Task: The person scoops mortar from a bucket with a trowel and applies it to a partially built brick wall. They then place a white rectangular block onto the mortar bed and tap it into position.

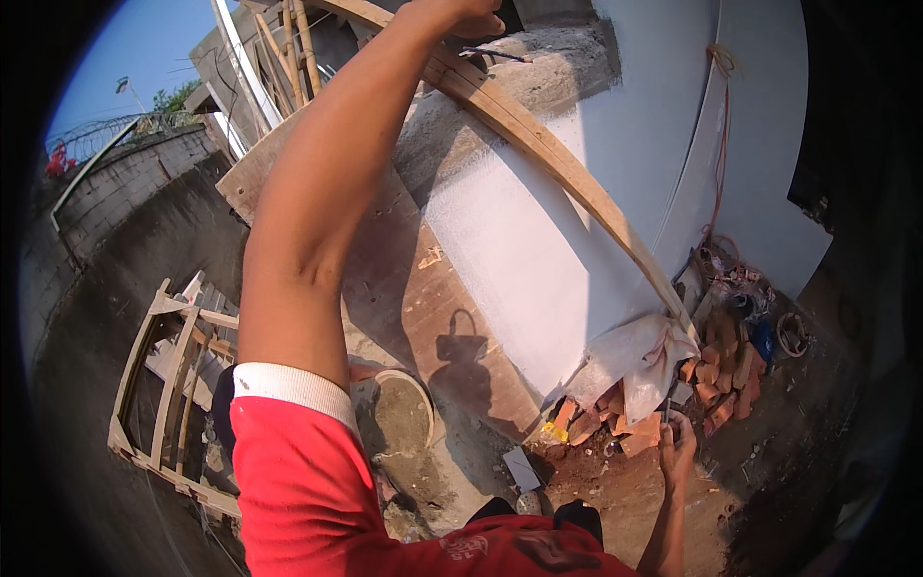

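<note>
My left arm, in a red sleeve with a white cuff, is raised across the view. My left hand (463, 17) is at the top edge, partly cut off, close to the upper part of a long wooden beam (548, 159). How its fingers are set is hard to make out. Just below that hand, a thin dark tool (498, 55) lies by rough grey masonry. Low on the right, my right hand (678, 448) is closed on a thin grey rod (667, 410), beside broken bricks (638, 436). The beam slants down to a whitish plastic sheet (636, 354) above those bricks.
A white-coated wall (519, 260) stands ahead, with a brown board (423, 274) along its left. Lower left are a round mortar tub (431, 409) and a wooden frame (173, 385). Cords (721, 144) hang at right above a brick pile (723, 377).
</note>
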The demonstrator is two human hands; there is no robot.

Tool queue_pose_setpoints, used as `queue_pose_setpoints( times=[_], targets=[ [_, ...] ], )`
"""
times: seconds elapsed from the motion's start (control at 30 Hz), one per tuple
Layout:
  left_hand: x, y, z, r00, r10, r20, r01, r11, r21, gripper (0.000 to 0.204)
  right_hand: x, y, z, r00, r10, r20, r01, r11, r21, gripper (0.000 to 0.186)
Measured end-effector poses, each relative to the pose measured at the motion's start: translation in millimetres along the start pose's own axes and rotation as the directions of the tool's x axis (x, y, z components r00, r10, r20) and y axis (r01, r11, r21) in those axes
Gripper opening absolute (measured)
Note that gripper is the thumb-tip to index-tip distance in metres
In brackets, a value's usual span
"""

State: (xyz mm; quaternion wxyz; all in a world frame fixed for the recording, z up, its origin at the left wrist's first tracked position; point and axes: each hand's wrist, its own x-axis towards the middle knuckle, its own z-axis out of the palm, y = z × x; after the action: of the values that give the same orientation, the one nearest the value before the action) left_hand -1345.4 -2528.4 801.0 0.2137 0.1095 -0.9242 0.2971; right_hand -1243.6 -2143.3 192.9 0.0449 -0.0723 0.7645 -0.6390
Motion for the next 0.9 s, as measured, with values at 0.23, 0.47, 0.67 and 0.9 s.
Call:
queue_pose_setpoints(
  times=[0.23,0.47,0.67,0.9],
  targets=[
    [-147,22,-10,0.784,0.158,-0.601,-0.558,0.603,-0.570,0.039,108,-202,32,0.924,-0.382,0.020,0.377,0.919,0.116,0.012],
    [-361,88,81,0.788,0.615,-0.033,-0.157,0.149,-0.976,0.037,251,-389,92,0.660,-0.750,-0.026,0.746,0.660,-0.096,0.019],
    [-528,132,218,0.728,0.487,0.482,0.460,0.175,-0.871,0.047,370,-495,150,0.542,-0.840,0.034,0.750,0.465,-0.471,0.027],
    [-790,173,336,0.234,0.144,0.962,0.950,0.177,-0.257,0.054,460,-546,189,0.487,-0.868,0.100,0.652,0.286,-0.702,0.025]
  ],
)
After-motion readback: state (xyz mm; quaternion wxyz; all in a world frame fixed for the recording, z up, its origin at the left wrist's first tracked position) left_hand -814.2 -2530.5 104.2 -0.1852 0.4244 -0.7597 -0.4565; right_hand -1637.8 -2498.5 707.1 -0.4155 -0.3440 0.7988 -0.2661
